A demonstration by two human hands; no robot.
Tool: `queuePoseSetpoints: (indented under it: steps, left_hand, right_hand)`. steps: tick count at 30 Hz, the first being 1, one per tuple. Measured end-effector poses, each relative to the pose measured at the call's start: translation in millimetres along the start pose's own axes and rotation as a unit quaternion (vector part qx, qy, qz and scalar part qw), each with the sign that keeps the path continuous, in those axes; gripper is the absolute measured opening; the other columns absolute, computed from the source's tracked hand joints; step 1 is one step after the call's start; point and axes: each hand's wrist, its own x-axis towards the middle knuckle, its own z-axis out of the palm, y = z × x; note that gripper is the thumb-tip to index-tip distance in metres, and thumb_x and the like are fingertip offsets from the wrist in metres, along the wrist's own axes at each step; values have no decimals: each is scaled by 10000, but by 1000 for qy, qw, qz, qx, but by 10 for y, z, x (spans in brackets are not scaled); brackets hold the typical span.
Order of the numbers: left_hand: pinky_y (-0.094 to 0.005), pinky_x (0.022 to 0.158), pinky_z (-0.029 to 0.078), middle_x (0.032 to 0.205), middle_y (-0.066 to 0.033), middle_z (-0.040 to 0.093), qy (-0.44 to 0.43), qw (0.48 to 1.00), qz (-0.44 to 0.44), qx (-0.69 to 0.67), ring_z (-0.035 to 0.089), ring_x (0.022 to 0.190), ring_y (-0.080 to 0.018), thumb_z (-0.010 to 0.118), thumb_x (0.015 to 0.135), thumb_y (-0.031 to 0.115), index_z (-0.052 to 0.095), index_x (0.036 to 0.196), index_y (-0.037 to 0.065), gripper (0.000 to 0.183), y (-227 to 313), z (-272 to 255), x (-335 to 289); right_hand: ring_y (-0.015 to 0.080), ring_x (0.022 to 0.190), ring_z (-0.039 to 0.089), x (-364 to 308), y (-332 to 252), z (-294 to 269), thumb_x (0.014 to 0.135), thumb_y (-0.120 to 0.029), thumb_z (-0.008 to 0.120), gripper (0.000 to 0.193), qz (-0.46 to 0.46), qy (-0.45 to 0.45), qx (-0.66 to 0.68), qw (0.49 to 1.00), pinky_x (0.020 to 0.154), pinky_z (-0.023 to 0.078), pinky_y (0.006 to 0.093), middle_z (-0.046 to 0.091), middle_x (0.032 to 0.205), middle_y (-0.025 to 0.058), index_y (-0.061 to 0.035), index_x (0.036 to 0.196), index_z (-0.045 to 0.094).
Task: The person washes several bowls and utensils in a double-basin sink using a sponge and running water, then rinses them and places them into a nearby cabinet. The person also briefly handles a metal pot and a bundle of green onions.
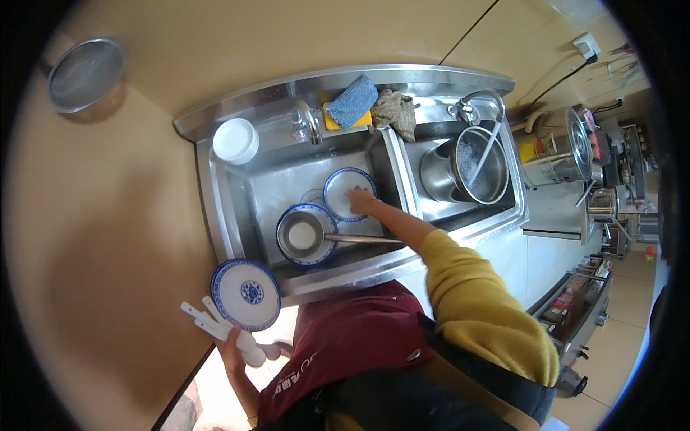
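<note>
The left hand (231, 352) is closed around a bunch of white spoons (212, 325), their handles fanning out toward the left and their bowls on the other side of the fingers. Just above it, a blue-rimmed plate (248, 293) overlaps the near left corner of the sink (280, 172); whether that hand also bears it, I cannot tell. The right hand (364, 202) reaches down into the left basin, its fingers on a second plate (341, 188), also white with a blue rim; whether they grip or only press cannot be told. Next to this plate, nearer the person, a long-handled pan (317, 228) stands on a blue-rimmed dish (303, 260), its handle passing under the right forearm. White bowls (236, 140) are stacked at the sink's far left corner. Behind the basin, a blue cloth (352, 102) lies over a yellow sponge (333, 121), beside a brownish rag (394, 113). In the right basin, a metal pot (440, 172) leans, water inside, a pale hose (487, 154) reaching into it from the tap (466, 111).
</note>
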Motion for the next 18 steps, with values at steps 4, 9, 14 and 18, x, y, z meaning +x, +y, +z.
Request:
queuePoseSetpoints:
  steps: [4,9,14,18]
  left_hand:
    - [-284,650,479,882,-67,552,21,999,8,38,573,723,-172,613,776,21,472,1104,10,357,54,56,-44]
    - [-308,514,465,666,-93,546,8,999,-6,46,549,546,-195,608,783,114,487,966,27,236,101,147,-79]
    - [-305,527,489,706,-89,545,9,999,-7,44,569,558,-201,614,755,70,491,978,33,257,100,167,-78]
    - [-302,522,487,708,-90,555,3,1000,-7,30,573,562,-200,620,748,69,503,958,28,243,99,142,-66]
  right_hand:
    - [332,993,582,321,-124,301,784,-160,554,356,38,38,154,987,809,489,389,598,1087,186,-5,1105,562]
    - [374,1165,489,-17,208,156,699,-228,720,610,-147,-166,-110,969,926,440,461,498,1254,220,-34,1227,486]
    - [381,1167,464,-334,281,275,729,-223,685,448,-232,17,-149,961,910,452,481,430,1300,232,-89,1142,576]
    - [317,1032,580,-257,-3,191,828,-170,575,297,-223,-11,-145,964,792,510,406,584,1107,190,-54,1099,610]
